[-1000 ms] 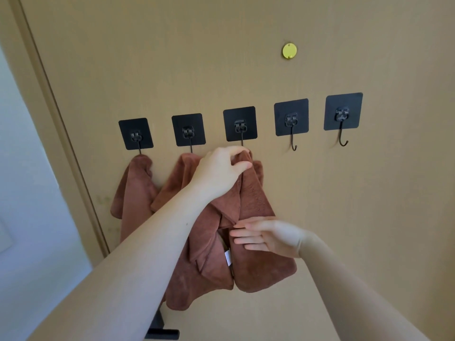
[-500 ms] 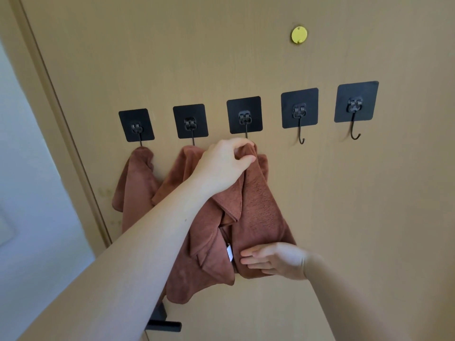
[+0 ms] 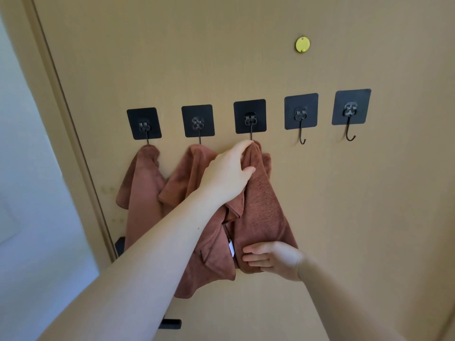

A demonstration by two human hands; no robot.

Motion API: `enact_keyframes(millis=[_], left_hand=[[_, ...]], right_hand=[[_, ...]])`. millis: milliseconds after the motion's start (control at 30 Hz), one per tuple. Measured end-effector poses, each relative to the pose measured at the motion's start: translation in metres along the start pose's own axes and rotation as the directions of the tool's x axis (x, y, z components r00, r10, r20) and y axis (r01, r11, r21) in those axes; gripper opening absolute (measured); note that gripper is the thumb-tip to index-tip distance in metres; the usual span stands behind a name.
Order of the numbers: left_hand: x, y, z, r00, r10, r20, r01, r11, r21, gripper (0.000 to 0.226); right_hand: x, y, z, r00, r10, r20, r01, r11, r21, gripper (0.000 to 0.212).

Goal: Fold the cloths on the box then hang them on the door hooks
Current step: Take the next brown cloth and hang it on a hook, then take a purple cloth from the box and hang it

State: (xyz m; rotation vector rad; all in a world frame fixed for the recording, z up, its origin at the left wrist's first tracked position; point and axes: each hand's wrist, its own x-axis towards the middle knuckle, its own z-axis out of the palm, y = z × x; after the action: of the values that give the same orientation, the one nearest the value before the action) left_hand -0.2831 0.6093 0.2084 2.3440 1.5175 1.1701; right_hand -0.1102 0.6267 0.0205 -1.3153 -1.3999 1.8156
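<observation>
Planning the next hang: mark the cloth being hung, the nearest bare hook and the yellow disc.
cloth being hung (image 3: 261, 207), head view, its fuzzy front face.
nearest bare hook (image 3: 301, 139), head view, its curved wire.
yellow disc (image 3: 302, 45), head view, its centre.

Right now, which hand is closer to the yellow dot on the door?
Left. The left hand grips the cloth up at the hooks, below the yellow dot. The right hand touches the cloth's bottom, farther down.

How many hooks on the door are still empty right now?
2. The fourth hook and the fifth hook, at the right end of the row, hang bare. The three to their left carry brown cloths; the left hand grips the third cloth.
</observation>
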Motion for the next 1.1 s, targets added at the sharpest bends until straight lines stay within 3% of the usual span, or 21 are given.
enact_keyframes(millis=[233, 367, 433, 533, 667, 800, 1100], left_hand=[[-0.016, -0.006, -0.010, 0.997, 0.027, 0.071, -0.029, 0.999, 0.035, 0.066], [-0.034, -0.010, -0.004, 0.996, 0.091, -0.021, -0.090, 0.993, 0.070, 0.063], [-0.045, -0.011, 0.003, 0.982, 0.153, -0.114, -0.139, 0.983, 0.121, 0.052], [-0.065, -0.015, 0.016, 0.960, 0.200, -0.195, -0.184, 0.978, 0.098, 0.018], [-0.086, -0.018, 0.036, 0.998, 0.026, -0.052, -0.031, 0.995, -0.092, 0.006], [-0.112, -0.005, 0.067, 0.993, -0.096, 0.067, 0.109, 0.966, -0.235, 0.007], [-0.187, 0.079, 0.168, 0.934, -0.140, 0.328, 0.259, 0.900, -0.351, 0.017]], right_hand=[[-0.019, 0.005, 0.011, 0.999, -0.003, -0.035, 0.001, 0.999, -0.053, 0.058], [-0.032, 0.008, 0.011, 1.000, 0.016, 0.009, -0.015, 0.997, -0.076, 0.054], [-0.040, 0.009, 0.013, 1.000, -0.007, 0.016, 0.008, 0.998, -0.056, 0.049], [-0.052, 0.007, 0.014, 0.999, -0.038, 0.005, 0.038, 0.999, -0.035, 0.039], [-0.074, 0.004, 0.005, 0.997, -0.075, -0.002, 0.075, 0.996, -0.043, 0.036], [-0.108, 0.012, -0.007, 0.990, -0.131, -0.056, 0.129, 0.991, -0.033, 0.030], [-0.231, 0.091, -0.054, 0.939, -0.110, -0.326, 0.080, 0.992, -0.102, 0.022]])
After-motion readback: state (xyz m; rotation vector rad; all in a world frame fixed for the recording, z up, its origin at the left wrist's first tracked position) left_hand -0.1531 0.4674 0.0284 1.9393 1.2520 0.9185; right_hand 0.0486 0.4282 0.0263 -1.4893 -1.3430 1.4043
